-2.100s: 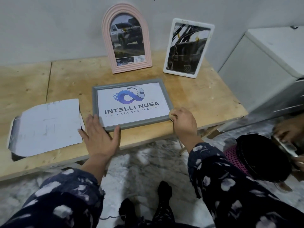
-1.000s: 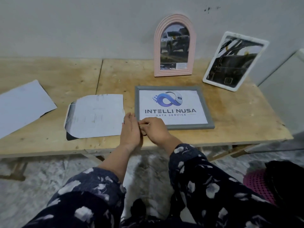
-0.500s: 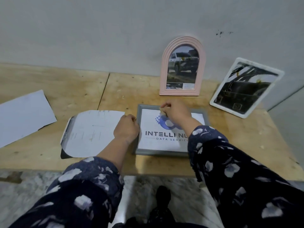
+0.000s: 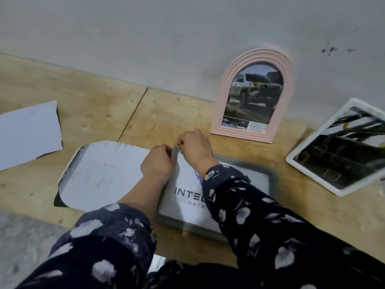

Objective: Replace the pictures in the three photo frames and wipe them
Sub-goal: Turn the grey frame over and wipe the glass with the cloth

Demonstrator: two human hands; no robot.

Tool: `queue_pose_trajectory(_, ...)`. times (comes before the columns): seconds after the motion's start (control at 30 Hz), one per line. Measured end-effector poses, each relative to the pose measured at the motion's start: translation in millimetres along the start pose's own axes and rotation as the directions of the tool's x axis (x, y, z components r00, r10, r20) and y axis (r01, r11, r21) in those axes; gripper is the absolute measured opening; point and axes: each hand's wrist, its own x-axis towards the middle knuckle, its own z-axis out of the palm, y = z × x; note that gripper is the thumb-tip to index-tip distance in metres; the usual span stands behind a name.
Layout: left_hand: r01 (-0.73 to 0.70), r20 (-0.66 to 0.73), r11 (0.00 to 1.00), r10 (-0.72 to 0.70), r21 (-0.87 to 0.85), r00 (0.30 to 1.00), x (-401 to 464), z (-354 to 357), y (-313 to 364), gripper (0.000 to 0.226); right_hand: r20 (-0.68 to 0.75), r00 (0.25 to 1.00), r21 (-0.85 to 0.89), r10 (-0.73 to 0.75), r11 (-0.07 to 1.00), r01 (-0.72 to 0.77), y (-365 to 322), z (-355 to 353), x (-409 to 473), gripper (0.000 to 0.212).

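The grey photo frame (image 4: 270, 180) lies flat on the wooden table (image 4: 187, 113) and shows a white logo picture. My sleeves cover much of it. Both hands meet at its far left corner: my left hand (image 4: 158, 166) and my right hand (image 4: 196, 149) each pinch that grey corner with curled fingers. The pink arched frame (image 4: 253, 97), holding a car picture, stands upright against the wall. At the right, the white frame (image 4: 337, 151) leans back with a dark picture in it.
A loose sheet of paper (image 4: 100, 174) lies face down just left of the grey frame. A second sheet (image 4: 29, 132) lies at the far left. The grey wall (image 4: 187, 38) closes the table's back edge. Floor shows below the near edge.
My view has moved closer and tilted. My right hand went from the frame's near edge to its far left corner. My left hand followed, so both now pinch that corner.
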Motion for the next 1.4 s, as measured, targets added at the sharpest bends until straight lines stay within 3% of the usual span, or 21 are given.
queue_pose_trajectory(0.23, 0.132, -0.022, 0.989, -0.131, 0.072, 0.991, -3, 5, 14, 0.024, -0.031, 0.996, -0.077, -0.089, 0.993, 0.087, 25, -18, -13, 0.029)
queue_pose_trajectory(0.33, 0.158, 0.007, 0.987, -0.158, -0.017, 0.987, 0, 4, 14, 0.02, -0.026, 0.999, -0.099, -0.048, 0.994, 0.045, 44, -20, -26, 0.026)
queue_pose_trajectory(0.57, 0.133, 0.02, 0.99, -0.133, -0.048, 0.991, -5, 1, 14, 0.006, -0.089, 0.993, -0.175, 0.077, 0.98, -0.092, 93, -28, -53, 0.028)
queue_pose_trajectory(0.83, 0.123, 0.034, 0.988, -0.121, -0.094, 0.992, -6, -1, 12, 0.005, -0.146, 0.976, -0.274, 0.162, 0.941, -0.198, 144, -38, -90, 0.021)
queue_pose_trajectory(1.1, 0.153, 0.031, 0.982, -0.151, -0.114, 0.988, -6, 0, 14, 0.011, -0.235, 0.941, -0.382, 0.242, 0.868, -0.318, 179, -41, -109, 0.031)
queue_pose_trajectory(1.2, 0.172, 0.022, 0.977, -0.17, -0.125, 0.985, -7, 0, 14, 0.014, -0.229, 0.85, -0.281, 0.475, 0.803, -0.525, 184, -50, -122, 0.026)
queue_pose_trajectory(1.3, 0.163, 0.024, 0.972, -0.161, -0.168, 0.987, -8, 3, 14, 0.014, -0.187, 0.694, 0.07, 0.695, 0.715, -0.696, 193, -55, -134, 0.026)
queue_pose_trajectory(1.4, 0.164, 0.012, 0.973, -0.165, -0.163, 0.986, -12, 10, 19, 0.026, -0.142, 0.574, 0.391, 0.806, 0.579, -0.716, 189, -51, -136, 0.029)
